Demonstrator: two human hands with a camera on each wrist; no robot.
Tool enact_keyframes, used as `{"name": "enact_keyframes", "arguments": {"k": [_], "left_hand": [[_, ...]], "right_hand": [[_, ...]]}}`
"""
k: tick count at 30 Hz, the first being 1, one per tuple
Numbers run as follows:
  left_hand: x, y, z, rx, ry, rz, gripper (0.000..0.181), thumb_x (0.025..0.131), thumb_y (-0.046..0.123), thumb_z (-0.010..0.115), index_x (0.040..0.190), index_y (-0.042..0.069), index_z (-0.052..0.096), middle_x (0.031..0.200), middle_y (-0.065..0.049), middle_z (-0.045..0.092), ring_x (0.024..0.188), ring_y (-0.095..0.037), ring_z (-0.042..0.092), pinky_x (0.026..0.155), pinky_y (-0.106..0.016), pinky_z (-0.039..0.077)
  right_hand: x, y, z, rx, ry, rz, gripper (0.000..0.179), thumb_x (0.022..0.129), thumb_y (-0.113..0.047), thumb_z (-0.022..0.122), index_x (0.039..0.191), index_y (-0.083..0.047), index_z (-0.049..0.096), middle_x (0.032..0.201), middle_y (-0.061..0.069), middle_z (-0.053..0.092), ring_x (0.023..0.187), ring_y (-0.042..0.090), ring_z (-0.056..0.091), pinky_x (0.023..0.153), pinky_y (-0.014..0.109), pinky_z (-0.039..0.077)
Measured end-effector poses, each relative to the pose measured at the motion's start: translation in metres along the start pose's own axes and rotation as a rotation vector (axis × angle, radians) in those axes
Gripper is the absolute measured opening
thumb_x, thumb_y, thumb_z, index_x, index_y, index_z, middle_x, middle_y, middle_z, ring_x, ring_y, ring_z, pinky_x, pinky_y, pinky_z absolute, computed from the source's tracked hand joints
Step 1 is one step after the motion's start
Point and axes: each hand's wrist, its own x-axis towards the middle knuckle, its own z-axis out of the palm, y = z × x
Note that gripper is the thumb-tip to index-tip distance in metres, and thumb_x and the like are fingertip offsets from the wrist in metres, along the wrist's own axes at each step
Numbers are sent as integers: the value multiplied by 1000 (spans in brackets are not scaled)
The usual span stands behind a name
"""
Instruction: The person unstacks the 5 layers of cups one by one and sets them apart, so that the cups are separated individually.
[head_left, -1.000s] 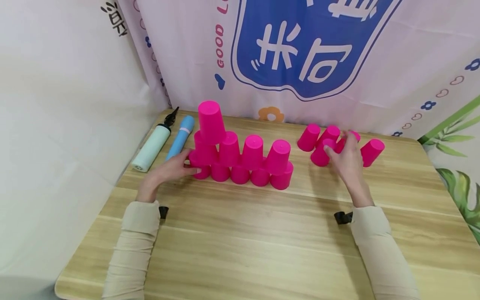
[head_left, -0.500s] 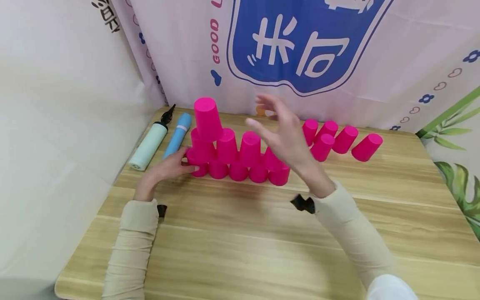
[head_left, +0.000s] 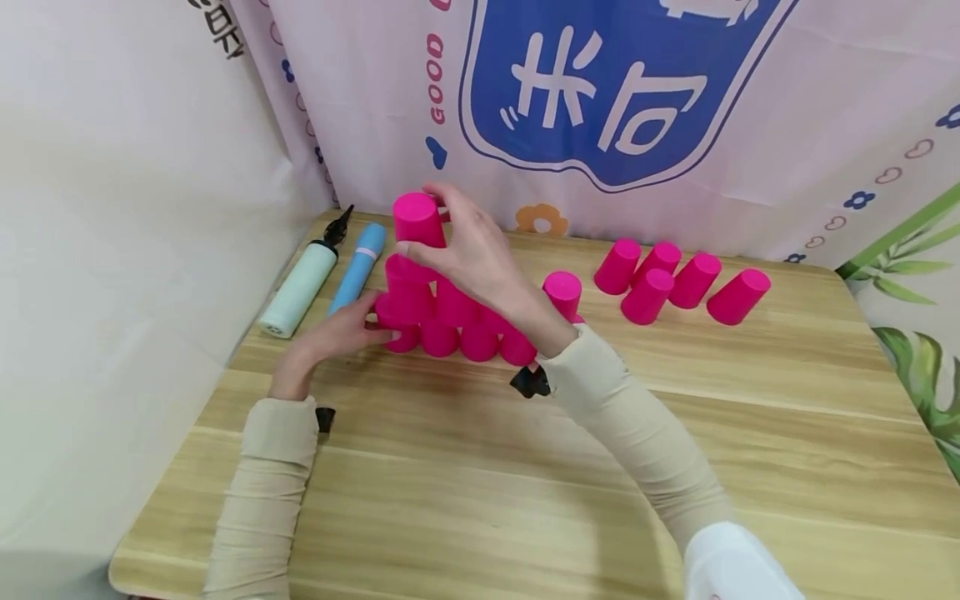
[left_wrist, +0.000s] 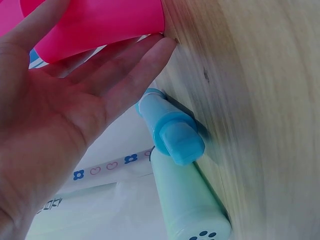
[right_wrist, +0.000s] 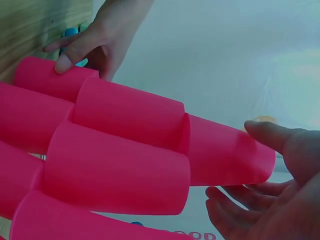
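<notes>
Fingers (head_left: pixel 448 197) of the right hand (head_left: pixel 480 250), a second ago among five loose pink plastic cups (head_left: pixel 648 297), now grasp the bright-pink tapered cup (head_left: pixel 417 220) atop a two-row stack of matching cups (head_left: pixel 455 307); the left hand (head_left: pixel 339 335) still holds the bottom-left cup (head_left: pixel 407 340) on the wood-grain tabletop (head_left: pixel 480 483).

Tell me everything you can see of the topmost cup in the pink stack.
The topmost cup is plain bright pink, smooth and plastic-looking, its sides narrowing to a flat closed base. It stands upside down, base up, toward the left end of the second row of cups, on which it rests. The right hand curls round it, thumb in front. Its inside is hidden.
</notes>
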Motion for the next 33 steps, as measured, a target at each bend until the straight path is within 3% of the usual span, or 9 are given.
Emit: {"name": "enact_keyframes", "arguments": {"k": [5, 8, 13, 15, 19, 23, 28, 33], "left_hand": [[-1, -2, 1, -10, 0, 1, 62, 93, 18, 65, 141, -1, 32, 136, -23, 48, 128, -39, 43, 105, -53, 37], [-1, -3, 2, -10, 1, 9, 61, 93, 16, 65, 141, -1, 32, 136, -23, 48, 128, -39, 44, 105, -53, 38], [0, -2, 0, 15, 17, 0, 60, 92, 18, 66, 139, -1, 34, 134, -22, 49, 127, -38, 45, 104, -52, 39], [0, 0, -1, 28, 21, -12, 60, 92, 19, 66, 139, -1, 34, 134, -22, 49, 127, -38, 45, 104, -52, 39], [-2, 3, -5, 43, 22, -29, 61, 92, 20, 66, 140, -1, 34, 135, -22, 48, 127, -39, 44, 104, -52, 39], [-4, 3, -5, 54, 17, -33, 60, 92, 20, 66, 139, -2, 35, 134, -22, 49, 127, -38, 45, 104, -51, 39], [-3, 2, -3, 46, 16, -28, 60, 92, 19, 66, 139, -2, 34, 134, -22, 49, 127, -39, 45, 104, -52, 39], [-1, 1, -1, 34, 12, -19, 60, 92, 18, 66, 139, -2, 34, 133, -22, 49, 125, -38, 46, 103, -52, 40]], "right_hand": [[-2, -1, 7, -7, 34, -33, 70, 83, -23, 76, 141, -11, 38, 129, 5, 54, 113, 17, 54, 86, 26, 53], [-10, -6, -1, 21, 77, -73, 68, 83, -22, 77, 140, -10, 40, 127, 5, 55, 111, 15, 54, 85, 24, 52], [-39, -5, -48, 70, 273, -170, 67, 81, -20, 78, 137, -7, 44, 125, 4, 54, 108, 11, 55, 85, 28, 53], [-53, 9, -74, 59, 372, -139, 67, 81, -20, 79, 137, -9, 45, 125, 2, 54, 107, 11, 55, 85, 30, 53], [-83, 61, -125, 24, 604, 25, 63, 81, -19, 79, 136, -13, 48, 126, 2, 56, 107, 16, 57, 87, 28, 53], [-111, 125, -158, -55, 758, 241, 61, 84, -22, 74, 137, -18, 46, 130, 2, 55, 112, 17, 55, 90, 26, 50], [-138, 184, -168, -153, 742, 461, 64, 87, -29, 70, 141, -17, 38, 137, 4, 49, 120, 19, 51, 99, 33, 47], [-149, 217, -162, -207, 700, 531, 66, 88, -29, 69, 142, -8, 37, 138, 10, 49, 123, 25, 51, 102, 38, 46]]}}
